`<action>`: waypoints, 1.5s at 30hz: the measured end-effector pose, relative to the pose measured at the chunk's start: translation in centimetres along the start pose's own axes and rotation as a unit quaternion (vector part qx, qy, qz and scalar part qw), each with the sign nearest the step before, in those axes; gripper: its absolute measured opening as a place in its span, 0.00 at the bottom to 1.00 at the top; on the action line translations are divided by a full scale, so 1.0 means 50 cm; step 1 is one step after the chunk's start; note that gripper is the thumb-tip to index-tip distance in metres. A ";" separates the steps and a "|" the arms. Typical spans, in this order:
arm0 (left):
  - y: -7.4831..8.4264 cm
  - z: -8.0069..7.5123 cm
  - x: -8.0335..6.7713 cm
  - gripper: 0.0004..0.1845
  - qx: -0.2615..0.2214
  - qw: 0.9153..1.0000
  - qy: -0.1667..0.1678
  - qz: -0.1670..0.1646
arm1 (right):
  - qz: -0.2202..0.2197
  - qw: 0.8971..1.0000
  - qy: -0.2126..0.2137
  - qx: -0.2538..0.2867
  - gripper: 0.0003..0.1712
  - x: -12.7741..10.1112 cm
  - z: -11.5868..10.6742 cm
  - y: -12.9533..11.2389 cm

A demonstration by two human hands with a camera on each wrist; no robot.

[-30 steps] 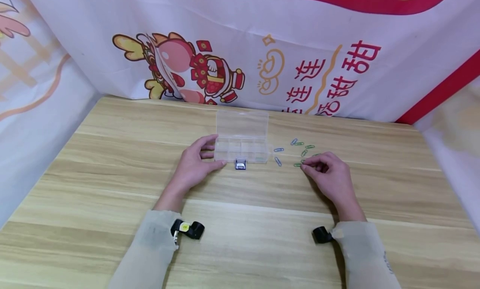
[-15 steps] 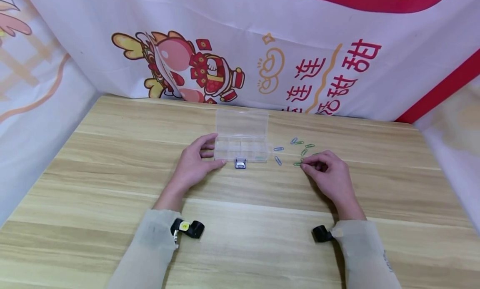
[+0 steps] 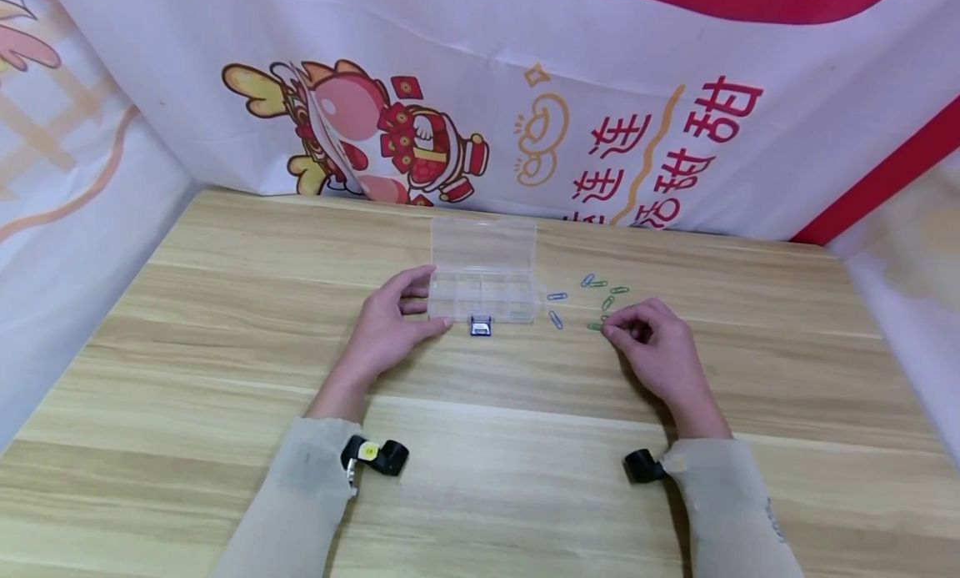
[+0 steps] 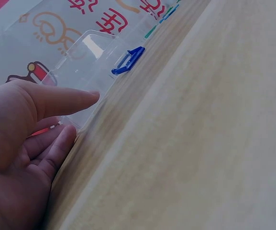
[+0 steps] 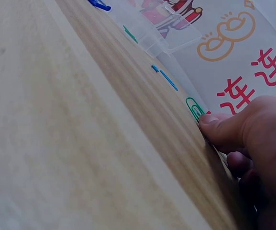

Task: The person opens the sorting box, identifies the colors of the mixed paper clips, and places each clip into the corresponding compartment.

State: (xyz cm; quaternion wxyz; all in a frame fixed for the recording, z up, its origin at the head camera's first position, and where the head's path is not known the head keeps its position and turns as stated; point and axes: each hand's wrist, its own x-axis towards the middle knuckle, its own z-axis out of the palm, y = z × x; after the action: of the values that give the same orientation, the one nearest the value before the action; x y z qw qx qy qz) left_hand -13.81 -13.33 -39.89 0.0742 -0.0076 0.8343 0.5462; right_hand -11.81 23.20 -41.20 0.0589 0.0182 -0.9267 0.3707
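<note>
A clear plastic compartment box (image 3: 482,299) stands on the table with its lid (image 3: 483,244) raised at the back and a blue latch (image 3: 481,326) at the front. My left hand (image 3: 384,326) holds its left end, thumb along the front and fingers at the side. One green paper clip (image 5: 130,34) lies in the box's right part. My right hand (image 3: 658,344) pinches a green paper clip (image 5: 195,108) between thumb and fingertip, low over the table. Several blue and green paper clips lie around it, including a blue paper clip (image 3: 556,320) and a green paper clip (image 3: 619,290).
The wooden table (image 3: 480,495) stretches out on all sides of the box and paper clips. A printed cloth (image 3: 300,27) hangs along its back edge, close behind the raised lid. Small black cameras sit on both wrists.
</note>
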 end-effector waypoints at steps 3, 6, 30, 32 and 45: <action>0.000 0.000 0.000 0.42 -0.001 1.000 0.001 -0.001 | 0.013 1.000 -0.010 0.001 0.05 0.000 -0.001 -0.003; 0.000 0.000 0.000 0.42 -0.003 1.000 0.001 -0.002 | 0.033 0.999 -0.021 0.007 0.08 -0.001 -0.004 -0.007; 0.001 -0.001 -0.001 0.43 -0.008 1.000 -0.001 -0.004 | 0.096 0.987 -0.026 0.127 0.15 0.002 -0.023 -0.030; 0.001 -0.001 -0.002 0.43 -0.006 1.000 -0.001 -0.003 | 0.104 0.983 -0.027 0.146 0.16 0.003 -0.023 -0.031; -0.001 -0.001 -0.002 0.43 -0.006 1.000 0.002 0.002 | 0.122 0.975 -0.025 0.182 0.17 0.003 -0.021 -0.039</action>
State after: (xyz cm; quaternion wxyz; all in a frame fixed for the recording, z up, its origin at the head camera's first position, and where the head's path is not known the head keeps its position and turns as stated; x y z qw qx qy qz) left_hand -13.70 -13.40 -39.91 0.0709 -0.0075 0.8314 0.5510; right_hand -11.71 22.50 -39.09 -0.0138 -0.0750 -0.8401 0.5371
